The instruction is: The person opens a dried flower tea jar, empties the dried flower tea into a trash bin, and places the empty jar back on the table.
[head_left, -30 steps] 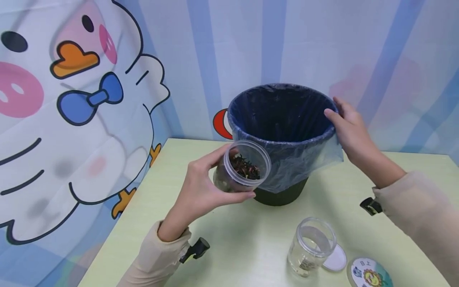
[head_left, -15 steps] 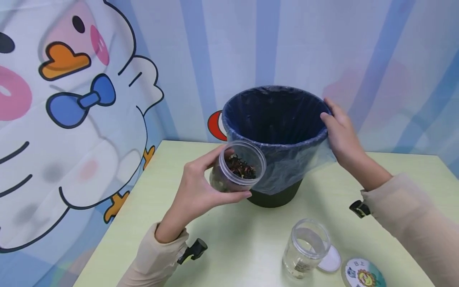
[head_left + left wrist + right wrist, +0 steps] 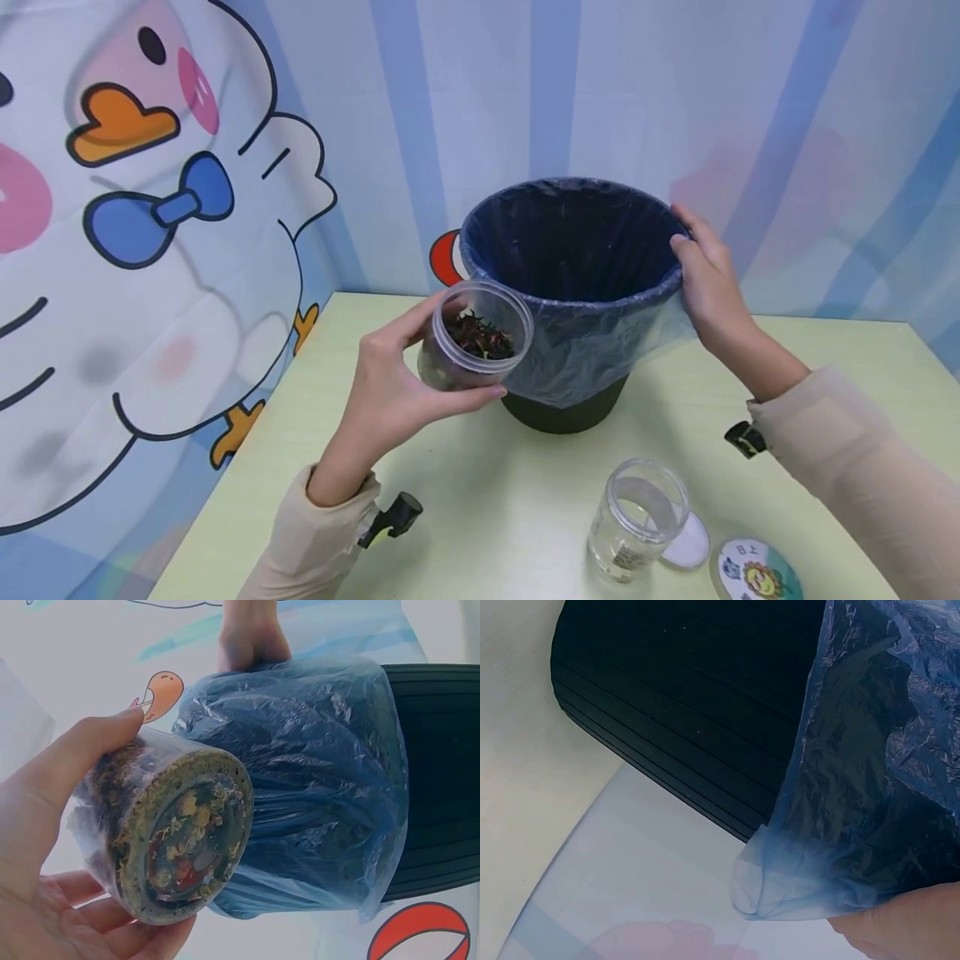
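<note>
My left hand (image 3: 382, 396) grips an open, clear plastic jar (image 3: 444, 368) around its side, thumb below and fingers behind. Dark reddish dried bits (image 3: 480, 336), like flower tea, lie inside. The jar is tilted, its mouth facing up toward me, just in front of a black trash can (image 3: 566, 414). In the left wrist view the jar's base (image 3: 187, 840) shows yellowish and red pieces through the plastic. A blue plastic bag (image 3: 585, 350) lines the can and folds over its rim. My right hand (image 3: 711, 283) holds that rim at the right, thumb on the bag, other fingers partly hidden.
On the pale green table (image 3: 450, 533) stands a second clear jar (image 3: 621, 550), without a lid. Beside it lie a white disc (image 3: 690, 546) and a round lid with a sunflower picture (image 3: 759, 575). A cartoon-printed cloth (image 3: 480, 108) rises behind the table.
My left hand and its jar have moved slightly left and up, away from the can's front. The right hand stays on the rim. The whole head view has shifted a little.
</note>
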Motion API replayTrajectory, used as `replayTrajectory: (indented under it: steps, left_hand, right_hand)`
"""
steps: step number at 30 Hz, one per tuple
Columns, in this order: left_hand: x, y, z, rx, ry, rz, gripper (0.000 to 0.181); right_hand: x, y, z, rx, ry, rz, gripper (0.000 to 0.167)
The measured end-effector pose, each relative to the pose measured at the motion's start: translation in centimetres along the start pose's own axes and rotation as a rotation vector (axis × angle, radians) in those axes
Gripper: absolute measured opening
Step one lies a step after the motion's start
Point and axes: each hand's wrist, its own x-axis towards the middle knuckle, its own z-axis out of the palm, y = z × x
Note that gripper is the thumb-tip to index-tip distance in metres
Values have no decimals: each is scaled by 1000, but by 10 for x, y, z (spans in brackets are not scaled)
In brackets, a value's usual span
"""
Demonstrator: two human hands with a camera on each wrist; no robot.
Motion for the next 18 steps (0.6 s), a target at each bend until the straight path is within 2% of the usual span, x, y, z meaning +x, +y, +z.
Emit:
replayTrajectory:
  steps: [11,18]
  left_hand:
    - [6,4,-9,60,78,41,89]
    - [15,5,-11,85,120,67,92]
  right_hand:
    - [-1,3,-1,-11,6,-35,54]
    - [-1,3,-2,-14,-1,-43,54]
